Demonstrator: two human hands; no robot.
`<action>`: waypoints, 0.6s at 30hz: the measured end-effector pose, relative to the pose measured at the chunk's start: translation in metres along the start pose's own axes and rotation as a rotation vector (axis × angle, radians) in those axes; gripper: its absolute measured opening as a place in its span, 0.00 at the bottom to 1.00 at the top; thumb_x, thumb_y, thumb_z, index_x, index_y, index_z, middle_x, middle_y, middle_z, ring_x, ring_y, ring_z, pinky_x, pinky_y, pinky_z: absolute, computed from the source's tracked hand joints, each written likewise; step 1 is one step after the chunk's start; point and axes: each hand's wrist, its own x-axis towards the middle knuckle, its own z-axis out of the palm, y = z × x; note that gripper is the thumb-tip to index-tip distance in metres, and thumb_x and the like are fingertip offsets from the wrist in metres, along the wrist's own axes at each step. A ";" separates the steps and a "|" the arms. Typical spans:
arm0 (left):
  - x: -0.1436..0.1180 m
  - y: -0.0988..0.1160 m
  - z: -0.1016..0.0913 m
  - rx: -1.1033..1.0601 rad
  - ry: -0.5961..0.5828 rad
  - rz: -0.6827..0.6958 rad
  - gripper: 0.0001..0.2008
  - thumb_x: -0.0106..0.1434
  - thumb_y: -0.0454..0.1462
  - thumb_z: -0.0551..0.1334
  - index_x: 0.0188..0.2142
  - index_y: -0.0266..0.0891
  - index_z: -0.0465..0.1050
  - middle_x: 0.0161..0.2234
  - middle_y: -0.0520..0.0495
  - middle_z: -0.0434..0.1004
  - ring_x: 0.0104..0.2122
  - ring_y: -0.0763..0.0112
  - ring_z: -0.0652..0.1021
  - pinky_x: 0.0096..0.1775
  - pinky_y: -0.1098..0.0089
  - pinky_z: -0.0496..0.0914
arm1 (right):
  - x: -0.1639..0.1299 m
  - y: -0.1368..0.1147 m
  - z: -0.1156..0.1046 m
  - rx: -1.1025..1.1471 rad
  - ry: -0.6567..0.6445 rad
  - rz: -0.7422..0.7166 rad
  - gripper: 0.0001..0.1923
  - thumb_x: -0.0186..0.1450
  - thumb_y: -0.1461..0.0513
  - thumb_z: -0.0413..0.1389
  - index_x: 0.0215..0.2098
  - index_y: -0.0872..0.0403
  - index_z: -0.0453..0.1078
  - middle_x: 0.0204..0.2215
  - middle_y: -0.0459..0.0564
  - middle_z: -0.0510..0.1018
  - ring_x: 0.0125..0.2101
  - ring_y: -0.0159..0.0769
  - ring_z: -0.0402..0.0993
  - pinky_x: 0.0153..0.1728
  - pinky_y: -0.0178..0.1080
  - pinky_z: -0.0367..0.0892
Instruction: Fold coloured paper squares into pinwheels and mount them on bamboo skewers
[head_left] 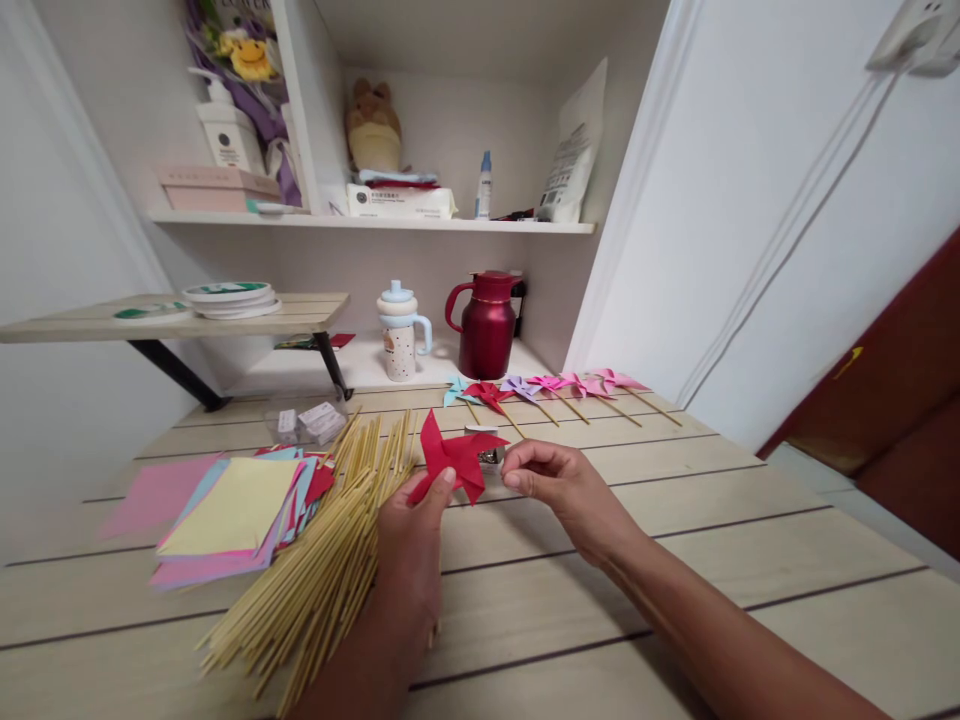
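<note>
Left hand (411,535) raised off the surface (675,560), thumb and fingers pinching the lower edge of a red paper pinwheel (456,458). Right hand (559,478) just right of the pinwheel, fingertips pressed together near its centre; whether pinching anything, cannot tell. Small silvery object (491,455) right behind the pinwheel, at the right hand's fingertips, too small to identify. Pinwheel held above the surface, between both hands. Left of the pinwheel, touching the left wrist: a loose heap of bamboo sticks (330,560). Further left of the pinwheel, a stack of coloured paper squares (232,510), yellow on top. Behind the pinwheel, a row of finished pinwheels on sticks (547,390), blue, red, purple and pink. Beyond those, a dark red jug (487,325) and a small lidded cup (401,335). Left and behind the pinwheel, a clear plastic box (307,420).
</note>
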 end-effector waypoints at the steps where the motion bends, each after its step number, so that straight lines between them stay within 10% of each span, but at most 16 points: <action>1: 0.000 0.000 0.000 0.014 -0.001 0.009 0.20 0.45 0.46 0.74 0.34 0.36 0.77 0.26 0.49 0.80 0.26 0.68 0.76 0.33 0.68 0.69 | 0.000 0.001 0.001 0.020 0.008 -0.012 0.08 0.54 0.59 0.67 0.28 0.53 0.75 0.27 0.45 0.75 0.30 0.34 0.66 0.34 0.36 0.62; 18: -0.004 0.002 0.004 0.098 -0.049 0.130 0.18 0.51 0.46 0.71 0.38 0.38 0.79 0.33 0.46 0.84 0.33 0.64 0.79 0.40 0.66 0.71 | -0.005 0.012 0.022 0.113 0.112 -0.039 0.06 0.52 0.59 0.68 0.23 0.50 0.77 0.28 0.44 0.73 0.37 0.38 0.65 0.45 0.40 0.57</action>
